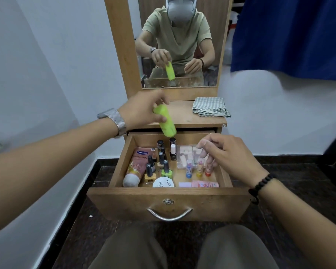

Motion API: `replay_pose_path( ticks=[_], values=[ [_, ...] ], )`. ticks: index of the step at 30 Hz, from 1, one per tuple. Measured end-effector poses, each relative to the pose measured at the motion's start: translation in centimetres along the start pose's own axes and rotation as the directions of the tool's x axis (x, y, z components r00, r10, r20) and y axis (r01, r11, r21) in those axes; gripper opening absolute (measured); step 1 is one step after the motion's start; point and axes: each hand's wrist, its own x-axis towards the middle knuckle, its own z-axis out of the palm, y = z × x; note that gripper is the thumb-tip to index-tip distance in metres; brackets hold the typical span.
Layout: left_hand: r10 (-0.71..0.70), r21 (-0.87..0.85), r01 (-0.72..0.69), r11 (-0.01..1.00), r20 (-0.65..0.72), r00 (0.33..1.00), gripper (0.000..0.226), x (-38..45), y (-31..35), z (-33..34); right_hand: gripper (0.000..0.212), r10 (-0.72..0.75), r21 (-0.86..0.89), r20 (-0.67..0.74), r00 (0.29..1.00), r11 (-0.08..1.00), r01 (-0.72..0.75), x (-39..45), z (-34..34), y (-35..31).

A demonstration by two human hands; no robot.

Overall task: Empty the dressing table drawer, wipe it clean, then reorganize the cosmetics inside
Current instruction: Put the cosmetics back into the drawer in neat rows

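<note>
head view | worn on head, faces forward and down | close above open drawer (pixel 169 202) | mirror (pixel 179 41) straight ahead | single view only

The green bottle (pixel 166 121) is motion-blurred, its label unreadable, and its top is hidden inside the left hand (pixel 142 110). The right hand (pixel 228 155) covers part of the clear box (pixel 184 156). The drawer (pixel 169 202) front hides the lower edge of the white jar (pixel 163 183) and pink tube (pixel 204 184).

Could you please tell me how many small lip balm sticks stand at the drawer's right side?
3: blue-based stick, yellow-based stick, red-based stick, in a row beneath the right hand; others may be hidden.
</note>
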Motion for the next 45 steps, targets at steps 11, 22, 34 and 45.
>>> replay_pose_path(
  ticks=[11,22,34,45],
  values=[
    [0.064,0.137,-0.095,0.986,0.218,0.974,0.057,-1.9,3.5,7.3,0.02,-0.015,0.019,-0.028,1.0,1.0,0.015,0.3,-0.8,0.2],
    [0.004,0.168,-0.056,0.984,0.295,0.956,0.056,-2.4,3.6,9.0,0.018,-0.003,-0.023,-0.028,1.0,1.0,0.002,0.7,-1.1,1.2],
    [0.004,0.284,-0.117,0.952,0.369,0.93,0.05,-2.4,3.2,11.0,0.021,0.109,-0.623,0.162,0.981,0.782,0.016,2.6,1.1,4.7],
    [0.134,0.3,-0.258,0.918,0.377,0.916,0.039,-0.5,6.1,12.3,0.013,0.359,-0.906,0.4,0.843,0.294,0.305,4.0,3.4,3.1]
  ],
)
